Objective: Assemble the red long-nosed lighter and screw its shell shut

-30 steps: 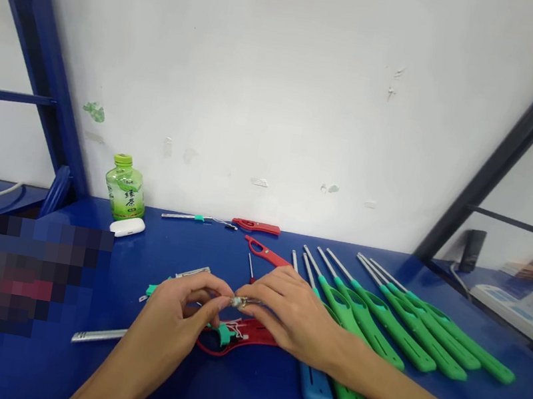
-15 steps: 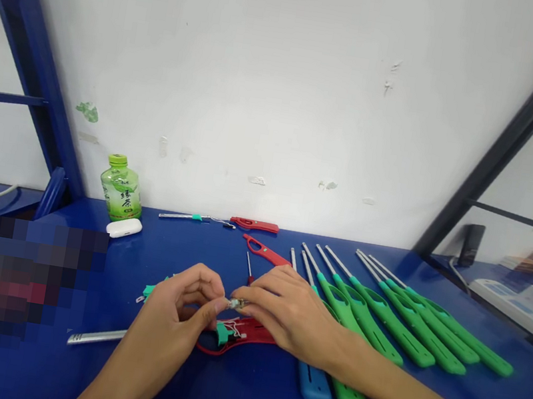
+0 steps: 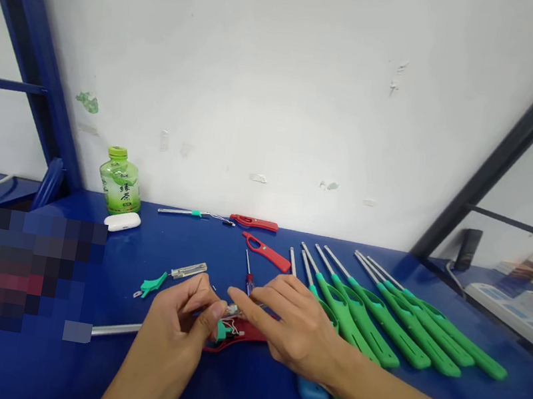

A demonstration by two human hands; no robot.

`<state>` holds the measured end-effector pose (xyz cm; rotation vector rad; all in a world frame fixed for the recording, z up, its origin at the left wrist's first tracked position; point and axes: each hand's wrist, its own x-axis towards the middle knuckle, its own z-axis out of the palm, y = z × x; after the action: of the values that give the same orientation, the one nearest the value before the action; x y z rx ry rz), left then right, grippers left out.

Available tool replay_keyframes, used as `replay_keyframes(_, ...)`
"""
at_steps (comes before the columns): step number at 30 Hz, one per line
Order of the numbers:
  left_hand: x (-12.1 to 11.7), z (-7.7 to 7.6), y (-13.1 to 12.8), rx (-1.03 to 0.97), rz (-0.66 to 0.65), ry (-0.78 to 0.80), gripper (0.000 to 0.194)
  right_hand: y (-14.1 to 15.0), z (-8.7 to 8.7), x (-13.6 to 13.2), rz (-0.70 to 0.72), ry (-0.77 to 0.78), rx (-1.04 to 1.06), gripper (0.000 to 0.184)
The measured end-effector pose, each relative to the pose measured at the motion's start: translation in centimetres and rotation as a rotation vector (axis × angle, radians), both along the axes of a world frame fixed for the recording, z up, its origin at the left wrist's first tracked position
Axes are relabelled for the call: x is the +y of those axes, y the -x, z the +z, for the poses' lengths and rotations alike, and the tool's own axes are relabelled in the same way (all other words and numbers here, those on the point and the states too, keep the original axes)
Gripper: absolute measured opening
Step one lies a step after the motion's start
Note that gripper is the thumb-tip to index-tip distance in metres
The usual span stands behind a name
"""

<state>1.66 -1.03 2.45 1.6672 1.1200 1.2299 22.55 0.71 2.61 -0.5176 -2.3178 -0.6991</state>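
My left hand [image 3: 184, 321] is closed in a pinch at the near end of a small clear lighter part with metal on it [image 3: 232, 309]. Around its other end, the fingers of my right hand [image 3: 285, 317] are bent, with the index finger stretched along it; they hide much of the part. Just below lies an opened red lighter shell [image 3: 252, 333], holding a teal trigger piece [image 3: 222, 332] and thin white wires. A silver lighter tube [image 3: 117, 329] reaches out left from behind my left wrist. Beyond my left hand lie a clear fuel tank [image 3: 188, 271] and a teal trigger [image 3: 151, 286].
A screwdriver [image 3: 249, 282] and a red shell half [image 3: 265, 252] lie beyond my hands. Several green long lighters [image 3: 379, 318] fan out at right, near a blue handle [image 3: 313, 392]. A tea bottle [image 3: 120, 186] and white case [image 3: 122, 222] stand back left.
Both hands have come slightly lower, and my left hand has shifted right, uncovering the clear fuel tank and teal trigger. My right index finger has stretched out over the small part.
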Motion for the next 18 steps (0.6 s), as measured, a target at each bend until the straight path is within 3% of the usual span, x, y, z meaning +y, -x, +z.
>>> replay_keyframes(5, 0.3, -0.1, 0.1, 0.023, 0.005, 0.002, 0.046, 0.1, -0.4, 0.2, 0.004, 0.061, 0.008, 0.035)
replay_keyframes(12, 2.2, -1.2, 1.5, 0.243, 0.081, -0.079, 0.03, -0.6, 0.5, 0.8, -0.097, 0.416, 0.104, 0.026)
replay_keyframes(18, 2.6, -3.2, 1.3, 0.49, -0.048, -0.195, 0.031, -1.7, 1.2, 1.1, -0.209, 0.652, 0.05, 0.03)
